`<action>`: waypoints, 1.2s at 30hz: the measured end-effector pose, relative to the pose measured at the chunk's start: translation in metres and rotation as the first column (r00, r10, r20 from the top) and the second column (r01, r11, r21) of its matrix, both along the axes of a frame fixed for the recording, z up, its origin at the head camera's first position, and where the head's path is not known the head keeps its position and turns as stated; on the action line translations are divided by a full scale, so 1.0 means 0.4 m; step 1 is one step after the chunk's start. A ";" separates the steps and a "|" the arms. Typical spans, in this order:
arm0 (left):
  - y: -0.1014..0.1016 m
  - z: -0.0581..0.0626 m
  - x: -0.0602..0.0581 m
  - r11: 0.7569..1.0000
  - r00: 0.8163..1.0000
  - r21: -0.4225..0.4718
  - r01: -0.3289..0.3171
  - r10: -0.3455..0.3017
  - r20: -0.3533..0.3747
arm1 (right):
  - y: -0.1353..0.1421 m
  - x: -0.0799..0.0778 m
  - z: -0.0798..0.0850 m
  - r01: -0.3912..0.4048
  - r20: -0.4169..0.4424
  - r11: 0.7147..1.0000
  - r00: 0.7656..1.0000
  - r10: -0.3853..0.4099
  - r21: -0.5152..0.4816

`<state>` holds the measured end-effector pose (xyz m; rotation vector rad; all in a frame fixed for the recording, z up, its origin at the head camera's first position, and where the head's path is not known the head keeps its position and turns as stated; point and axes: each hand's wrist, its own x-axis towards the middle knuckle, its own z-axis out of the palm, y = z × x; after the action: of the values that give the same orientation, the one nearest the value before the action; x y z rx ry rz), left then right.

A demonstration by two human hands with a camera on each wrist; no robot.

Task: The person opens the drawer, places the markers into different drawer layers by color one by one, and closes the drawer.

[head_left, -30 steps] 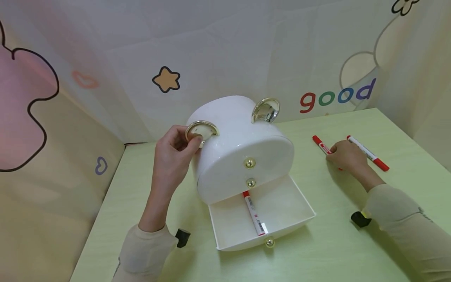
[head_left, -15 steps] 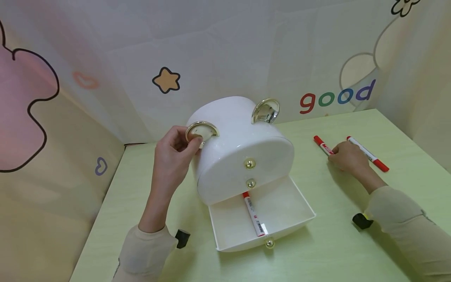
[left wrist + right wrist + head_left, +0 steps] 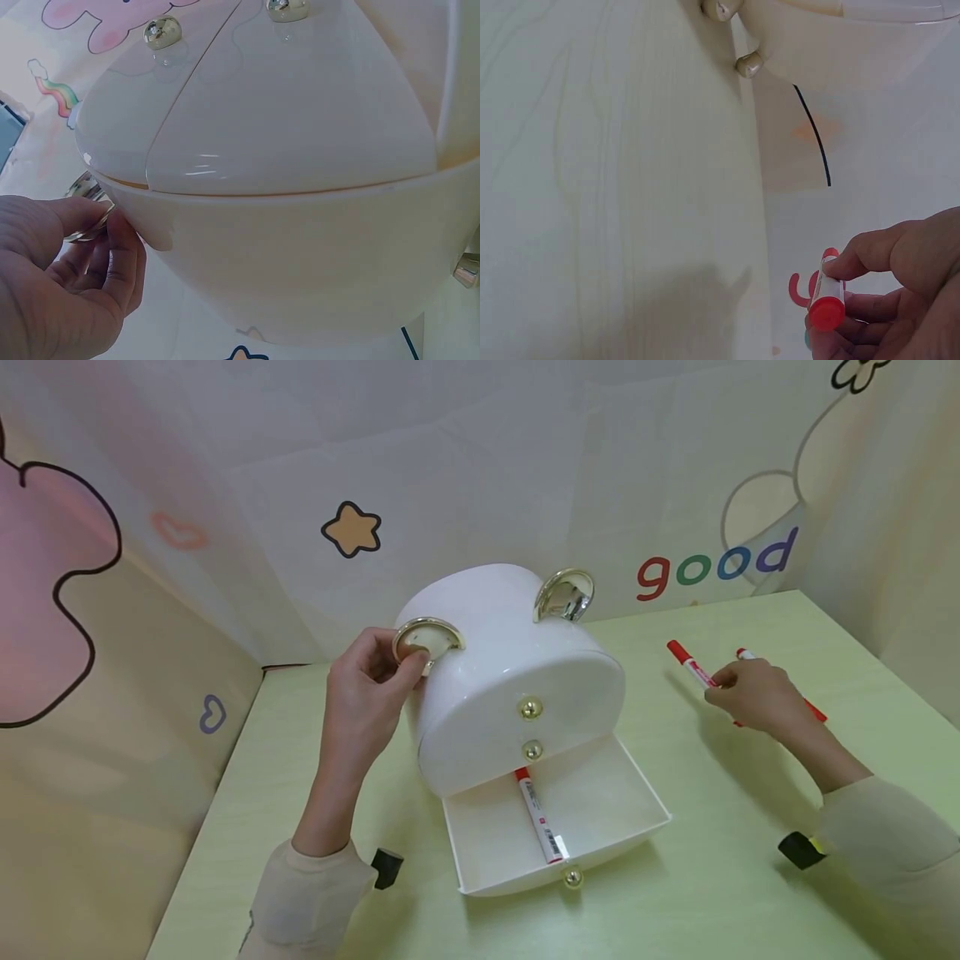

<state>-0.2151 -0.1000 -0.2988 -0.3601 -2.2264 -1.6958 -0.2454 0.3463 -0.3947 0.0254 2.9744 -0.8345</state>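
Observation:
My left hand (image 3: 367, 689) pinches the gold ear-shaped piece (image 3: 429, 635) on the left of a white drawer box (image 3: 517, 668). In the left wrist view, thumb and fingers (image 3: 112, 255) meet on that ear. Over the table's right side, my right hand (image 3: 757, 693) holds a red-capped white marker (image 3: 690, 664) between thumb and fingers; the right wrist view shows the marker (image 3: 827, 292) end-on. Behind that hand lies a second marker (image 3: 816, 711), partly hidden. The box's bottom drawer (image 3: 615, 802) is pulled out, and a marker (image 3: 538, 818) lies in it.
Gold knobs (image 3: 530, 707) mark the drawer fronts, with another knob (image 3: 573, 877) on the pulled-out drawer. The other gold ear (image 3: 565, 595) stands at the box's right. A printed curtain (image 3: 480, 468) hangs behind the pale green table (image 3: 712, 893).
My right hand has lifted slightly and shifted right with the marker, covering more of the marker lying behind it. My left hand and the box stay in place.

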 end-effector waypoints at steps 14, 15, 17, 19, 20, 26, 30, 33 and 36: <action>-0.001 0.000 -0.001 1.000 1.000 -0.003 0.002 -0.002 -0.010 | -0.018 0.091 0.086 -0.056 -0.037 0.998 0.998 0.056 -0.017; -0.001 0.000 -0.002 1.000 1.000 -0.004 0.002 -0.002 -0.011 | -0.020 0.098 0.091 -0.064 -0.042 0.998 0.997 0.063 -0.018; -0.002 0.000 -0.002 1.000 1.000 -0.004 0.003 -0.003 -0.009 | -0.023 0.112 0.101 -0.079 -0.044 0.997 0.996 0.078 -0.018; -0.002 -0.001 -0.002 1.000 1.000 0.003 0.006 -0.006 -0.004 | -0.026 0.126 0.112 -0.092 -0.041 0.996 0.995 0.092 -0.011; -0.002 -0.001 -0.002 1.000 1.000 0.006 0.008 -0.008 -0.001 | -0.027 0.133 0.118 -0.098 -0.035 0.995 0.995 0.098 -0.010; -0.001 -0.001 -0.002 1.000 1.000 0.018 0.015 -0.015 0.004 | -0.037 0.178 0.149 -0.122 -0.040 0.992 0.992 0.123 0.010; -0.002 -0.002 -0.003 1.000 1.000 0.016 0.018 -0.018 -0.002 | -0.045 0.207 0.163 -0.132 -0.053 0.991 0.990 0.133 0.021; -0.002 -0.002 -0.003 1.000 1.000 0.016 0.020 -0.020 -0.005 | -0.049 0.225 0.170 -0.137 -0.067 0.990 0.988 0.139 0.032; -0.002 -0.002 -0.002 1.000 1.000 0.019 0.020 -0.020 -0.007 | -0.052 0.240 0.177 -0.141 -0.077 0.989 0.987 0.144 0.045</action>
<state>-0.2161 -0.1009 -0.2994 -0.3843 -2.2077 -1.7224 -0.1496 0.3256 -0.3238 -0.2217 3.0218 -0.7775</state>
